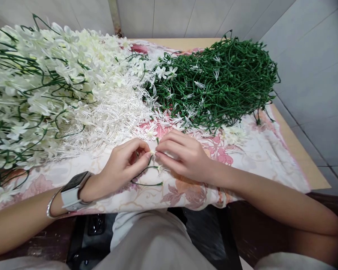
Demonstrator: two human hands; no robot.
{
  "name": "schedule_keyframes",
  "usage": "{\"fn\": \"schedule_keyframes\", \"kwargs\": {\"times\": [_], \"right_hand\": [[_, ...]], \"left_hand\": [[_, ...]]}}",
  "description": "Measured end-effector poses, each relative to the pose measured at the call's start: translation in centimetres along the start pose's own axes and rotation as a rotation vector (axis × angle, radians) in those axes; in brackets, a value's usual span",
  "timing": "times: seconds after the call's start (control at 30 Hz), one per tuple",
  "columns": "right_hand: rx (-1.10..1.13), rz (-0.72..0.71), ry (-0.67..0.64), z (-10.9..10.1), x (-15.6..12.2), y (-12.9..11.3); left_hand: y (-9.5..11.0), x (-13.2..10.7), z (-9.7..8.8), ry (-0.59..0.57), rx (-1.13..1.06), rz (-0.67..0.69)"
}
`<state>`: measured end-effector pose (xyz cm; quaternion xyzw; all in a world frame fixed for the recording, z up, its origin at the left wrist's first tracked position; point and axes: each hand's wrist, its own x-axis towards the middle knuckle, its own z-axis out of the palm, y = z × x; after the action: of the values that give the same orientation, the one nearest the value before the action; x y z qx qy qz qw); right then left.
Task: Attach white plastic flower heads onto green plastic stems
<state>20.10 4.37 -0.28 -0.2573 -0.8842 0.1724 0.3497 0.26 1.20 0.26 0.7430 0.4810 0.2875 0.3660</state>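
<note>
My left hand [128, 159] pinches a green artificial flower stem [142, 172], thumb against forefinger, over the near part of the cloth. Opposite it, my right hand [183, 153] has its fingertips closed on a small white flower piece [153, 150] at the stem's branched end. The two hands nearly touch, and their fingers hide most of that piece. One branch of the stem carries a white stamen tuft [162, 169]; another ends in a bare green tip [158, 184]. Just beyond my fingers lies a loose white blossom [150, 133].
Finished-looking white flowers [39, 78] heap up on the left. White stamen tufts [115, 108] spread across the middle, and a tangled mound of green stems [228, 82] sits at the right. A floral cloth [259, 165] covers the wooden tabletop [310, 161]. Tiled walls [186, 18] stand behind.
</note>
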Motion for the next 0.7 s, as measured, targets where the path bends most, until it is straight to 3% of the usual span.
{"fn": "schedule_keyframes", "kwargs": {"times": [0.2,0.43,0.5,0.6,0.63,0.7], "right_hand": [[-0.123,-0.050,0.008,0.07,-0.10,-0.24],[-0.047,-0.046,-0.005,0.11,-0.20,-0.06],[-0.002,-0.031,0.014,0.12,-0.15,0.03],[0.031,-0.003,0.044,0.01,-0.04,0.10],[0.035,0.010,0.053,-0.06,-0.01,0.11],[0.039,0.036,0.071,-0.21,0.04,0.16]], "left_hand": [[0.05,-0.05,0.10,0.000,-0.028,-0.033],[0.18,0.17,0.07,-0.020,-0.005,-0.013],[0.10,0.21,-0.08,0.052,0.010,0.017],[0.00,-0.01,-0.32,0.242,0.060,0.214],[-0.01,-0.16,-0.32,0.226,0.098,0.335],[0.05,-0.48,-0.07,0.033,0.236,0.577]]}}
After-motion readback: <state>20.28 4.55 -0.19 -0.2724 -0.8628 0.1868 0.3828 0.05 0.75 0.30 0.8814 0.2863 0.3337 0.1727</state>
